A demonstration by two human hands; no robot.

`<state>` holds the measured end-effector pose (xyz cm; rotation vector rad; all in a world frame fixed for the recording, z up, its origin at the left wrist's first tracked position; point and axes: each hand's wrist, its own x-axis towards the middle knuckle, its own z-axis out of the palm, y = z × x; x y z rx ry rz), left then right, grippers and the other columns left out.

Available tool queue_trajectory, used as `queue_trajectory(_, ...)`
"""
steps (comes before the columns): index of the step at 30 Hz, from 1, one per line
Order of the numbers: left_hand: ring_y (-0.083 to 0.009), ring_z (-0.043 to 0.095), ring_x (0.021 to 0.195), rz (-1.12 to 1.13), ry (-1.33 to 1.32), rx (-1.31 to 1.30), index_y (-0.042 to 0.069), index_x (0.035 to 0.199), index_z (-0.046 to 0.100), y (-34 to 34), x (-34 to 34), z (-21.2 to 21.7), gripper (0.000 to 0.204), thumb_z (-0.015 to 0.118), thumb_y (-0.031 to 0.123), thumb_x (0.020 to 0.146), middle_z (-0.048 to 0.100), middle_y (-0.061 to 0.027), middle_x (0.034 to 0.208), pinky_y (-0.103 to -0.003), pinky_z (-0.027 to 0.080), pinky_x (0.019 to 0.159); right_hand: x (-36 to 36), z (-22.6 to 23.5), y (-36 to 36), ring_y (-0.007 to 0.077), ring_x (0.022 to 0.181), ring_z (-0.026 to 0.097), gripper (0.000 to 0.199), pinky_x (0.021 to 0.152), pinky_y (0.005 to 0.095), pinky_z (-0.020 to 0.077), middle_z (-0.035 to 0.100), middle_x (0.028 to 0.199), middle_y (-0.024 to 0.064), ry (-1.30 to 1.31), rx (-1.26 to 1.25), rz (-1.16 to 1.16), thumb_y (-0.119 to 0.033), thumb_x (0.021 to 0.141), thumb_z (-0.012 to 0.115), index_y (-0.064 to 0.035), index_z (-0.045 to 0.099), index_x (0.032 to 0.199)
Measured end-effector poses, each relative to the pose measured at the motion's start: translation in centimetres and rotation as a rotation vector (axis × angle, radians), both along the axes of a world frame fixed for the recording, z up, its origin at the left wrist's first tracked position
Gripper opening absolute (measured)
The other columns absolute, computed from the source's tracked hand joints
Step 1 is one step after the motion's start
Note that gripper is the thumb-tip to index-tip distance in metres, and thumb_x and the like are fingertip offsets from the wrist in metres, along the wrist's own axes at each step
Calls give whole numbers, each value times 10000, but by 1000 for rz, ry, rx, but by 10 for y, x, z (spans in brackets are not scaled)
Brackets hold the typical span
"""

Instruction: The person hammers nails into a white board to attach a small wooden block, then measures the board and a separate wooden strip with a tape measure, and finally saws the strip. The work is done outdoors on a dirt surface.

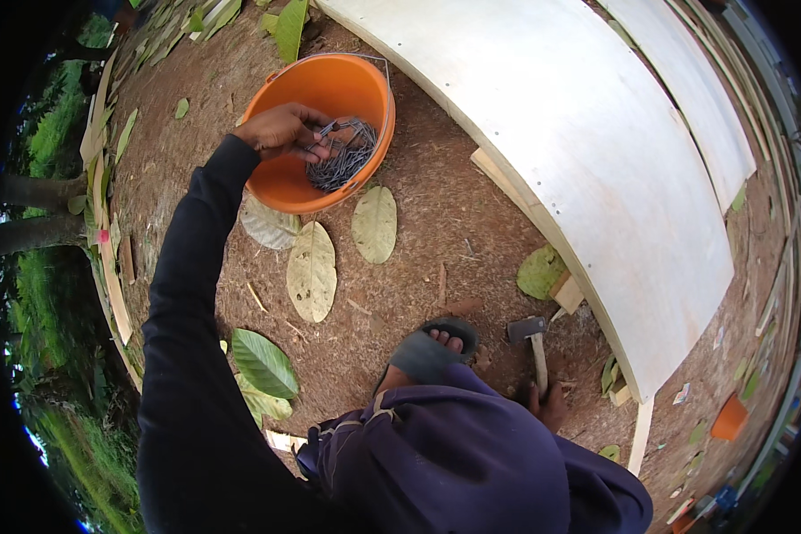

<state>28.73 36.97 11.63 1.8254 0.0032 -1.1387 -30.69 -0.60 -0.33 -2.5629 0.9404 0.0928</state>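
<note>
An orange bucket with a wire handle stands on the ground at the upper left, with a pile of grey nails at its bottom. My left hand reaches over its rim, fingers pinched on some nails above the pile. Low on the right, beside my sandalled foot, my right hand is wrapped round the wooden handle of a hammer. The hammer's dark head points up and away from me. Part of that hand is hidden by my dark clothing.
A large pale plywood sheet, dotted with nail heads, spans the right, resting on timber. A second sheet lies beyond it. Large leaves are scattered over the brown ground. Tree trunks stand left; another orange container sits far right.
</note>
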Motion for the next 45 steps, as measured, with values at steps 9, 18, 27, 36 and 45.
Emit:
queue_trajectory(9,-245,755,935,95,7,-409,-4,1543,394,-28,-48,55,601,491,-100,958,636,-132,1188,-323,669,827,6,3,4,446,773,672,391,671,517,515,669,845,226,-39,-5,18,-409,931,739,-58,606,1038)
queue_trajectory(18,-78,590,636,-18,301,-409,44,1126,599,-113,-143,34,108,566,124,1062,615,-16,825,-216,488,477,26,29,6,414,864,660,348,776,516,530,664,957,184,7,70,-67,-329,925,753,-32,631,1060)
queue_trajectory(27,-192,740,850,-480,449,-358,-33,1098,593,-270,-313,-41,127,647,25,998,701,-105,964,-314,634,728,70,73,-6,175,947,691,310,817,324,551,711,1030,87,-556,984,-327,-261,965,761,-19,706,1151)
queue_trajectory(36,-211,749,860,-514,527,-247,-36,1132,566,-303,-351,-47,128,601,32,1030,704,-139,986,-330,655,734,48,71,-27,141,851,704,146,811,288,558,708,959,67,-511,798,-111,-128,985,715,-19,702,1082)
queue_trajectory(45,-255,743,895,-481,519,-244,-26,1257,518,-310,-365,-50,235,551,58,1040,680,-164,1089,-351,641,796,36,49,-18,135,845,663,186,725,303,520,664,906,58,-695,1158,-428,-190,929,746,-33,684,1009)
